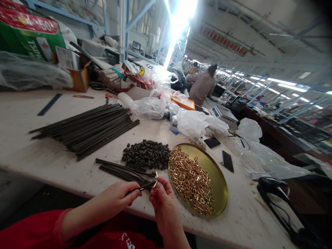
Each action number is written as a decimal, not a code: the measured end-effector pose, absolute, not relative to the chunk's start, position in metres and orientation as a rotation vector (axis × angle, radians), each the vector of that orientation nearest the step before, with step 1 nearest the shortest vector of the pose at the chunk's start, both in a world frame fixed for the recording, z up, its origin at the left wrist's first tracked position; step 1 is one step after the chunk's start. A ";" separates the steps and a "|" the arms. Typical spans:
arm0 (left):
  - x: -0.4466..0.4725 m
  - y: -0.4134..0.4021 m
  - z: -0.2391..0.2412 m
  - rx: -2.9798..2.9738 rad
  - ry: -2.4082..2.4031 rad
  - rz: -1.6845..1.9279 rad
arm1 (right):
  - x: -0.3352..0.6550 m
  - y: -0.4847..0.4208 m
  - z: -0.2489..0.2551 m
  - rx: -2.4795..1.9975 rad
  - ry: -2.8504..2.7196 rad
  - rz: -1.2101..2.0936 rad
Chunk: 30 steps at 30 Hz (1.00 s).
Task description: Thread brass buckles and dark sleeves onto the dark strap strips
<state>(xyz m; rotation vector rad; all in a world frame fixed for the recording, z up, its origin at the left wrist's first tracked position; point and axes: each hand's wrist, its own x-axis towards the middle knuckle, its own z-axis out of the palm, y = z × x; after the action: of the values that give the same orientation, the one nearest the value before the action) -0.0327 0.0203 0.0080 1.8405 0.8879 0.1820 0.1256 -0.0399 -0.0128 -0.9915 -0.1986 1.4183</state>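
My left hand (127, 194) pinches a dark strap strip (145, 187) near the table's front edge. At the strip's end, my right hand (164, 194) has thumb and fingers closed on a small gold buckle (155, 186); whether the strip passes through it I cannot tell. Just beyond my hands lie a few loose dark strips (116, 168) and a heap of small dark loops (146, 155). Right of them, a round gold tray (220, 180) bears many gold metal buckles (192, 180).
A bundle of long dark strips (88, 128) lies at the left. Clear plastic bags (189, 122) crowd the back of the table. Two dark phone-like slabs (227, 161) lie beyond the tray. A black strap-like object (277, 207) is at the right edge. A person (201, 86) sits farther back.
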 end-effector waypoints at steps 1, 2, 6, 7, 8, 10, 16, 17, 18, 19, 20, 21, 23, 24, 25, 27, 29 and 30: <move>-0.032 0.020 0.008 1.851 0.877 0.180 | 0.125 -0.040 -0.013 -1.004 -0.173 1.422; -0.031 0.020 0.008 1.860 0.872 0.171 | 0.125 -0.041 -0.013 -1.016 -0.150 1.425; -0.031 0.024 0.008 1.889 0.839 0.148 | 0.126 -0.043 -0.014 -1.039 -0.122 1.456; -0.032 0.025 0.009 1.892 0.819 0.152 | 0.126 -0.043 -0.014 -1.039 -0.120 1.467; -0.033 0.027 0.009 1.891 0.801 0.154 | 0.126 -0.043 -0.014 -1.036 -0.111 1.480; -0.036 0.029 0.011 1.891 0.777 0.141 | 0.126 -0.044 -0.013 -1.014 -0.073 1.526; -0.038 0.028 0.018 1.910 0.829 0.131 | 0.121 -0.048 -0.011 -0.998 -0.121 1.562; -0.036 0.026 0.019 1.904 0.810 0.150 | 0.119 -0.050 -0.012 -1.032 -0.190 1.521; -0.034 0.023 0.019 1.892 0.776 0.171 | 0.117 -0.051 -0.013 -1.071 -0.269 1.482; -0.031 0.021 0.019 1.878 0.743 0.188 | 0.115 -0.052 -0.015 -1.107 -0.355 1.450; -0.029 0.019 0.020 1.863 0.729 0.204 | 0.113 -0.054 -0.016 -1.137 -0.441 1.424; -0.027 0.017 0.019 1.851 0.741 0.219 | 0.112 -0.055 -0.017 -1.159 -0.523 1.402; -0.025 0.014 0.019 1.837 0.814 0.238 | 0.109 -0.057 -0.018 -1.184 -0.635 1.354; -0.025 0.013 0.019 1.832 0.844 0.239 | 0.108 -0.057 -0.018 -1.191 -0.660 1.325; -0.025 0.012 0.020 1.824 0.850 0.235 | 0.107 -0.058 -0.018 -1.197 -0.669 1.296; -0.027 0.011 0.021 1.791 0.815 0.218 | 0.105 -0.058 -0.017 -1.200 -0.661 1.261; -0.028 0.010 0.022 1.726 0.798 0.218 | 0.103 -0.059 -0.016 -1.180 -0.653 1.264; -0.028 0.009 0.022 1.691 0.800 0.227 | 0.102 -0.059 -0.015 -1.164 -0.653 1.279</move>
<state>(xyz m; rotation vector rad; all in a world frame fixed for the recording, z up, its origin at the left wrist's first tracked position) -0.0282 0.0091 0.0216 1.6910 0.8003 0.2266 0.1018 -0.0592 -0.0153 -1.1645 -0.6531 1.2791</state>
